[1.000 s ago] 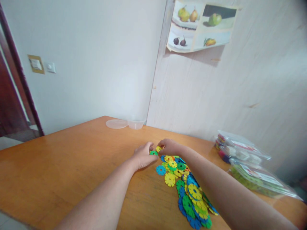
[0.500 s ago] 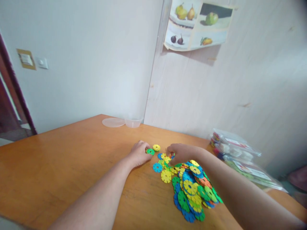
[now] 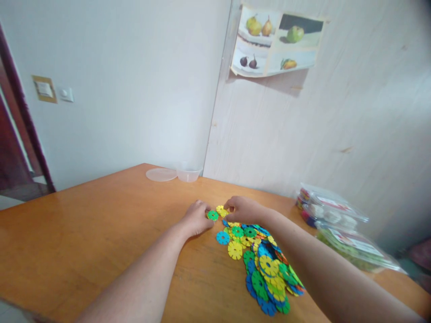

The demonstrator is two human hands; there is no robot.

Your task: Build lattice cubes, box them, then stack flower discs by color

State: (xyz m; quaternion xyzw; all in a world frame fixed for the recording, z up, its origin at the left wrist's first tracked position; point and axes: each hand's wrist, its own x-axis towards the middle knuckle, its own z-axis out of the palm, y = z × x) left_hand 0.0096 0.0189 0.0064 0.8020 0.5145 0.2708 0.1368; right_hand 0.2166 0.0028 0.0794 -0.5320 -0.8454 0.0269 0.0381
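A heap of flat plastic snowflake discs (image 3: 266,269) in yellow, green, blue and orange lies on the wooden table (image 3: 84,233). My left hand (image 3: 196,218) rests on the table with curled fingers pinching a small green disc (image 3: 212,215). My right hand (image 3: 243,209) comes from the right, its fingers closed on a yellow disc (image 3: 221,210) right beside the green one. The two discs touch or nearly touch between my hands at the far end of the heap.
A clear plastic tub (image 3: 188,174) and its lid (image 3: 161,174) sit at the table's far edge by the wall. Clear bags of coloured pieces (image 3: 336,224) lie at the right. A fruit poster (image 3: 276,40) hangs on the wall.
My right hand left the yellow disc by the green one, dipped into the heap, and has come back to the yellow disc. My left hand stayed on the green disc.
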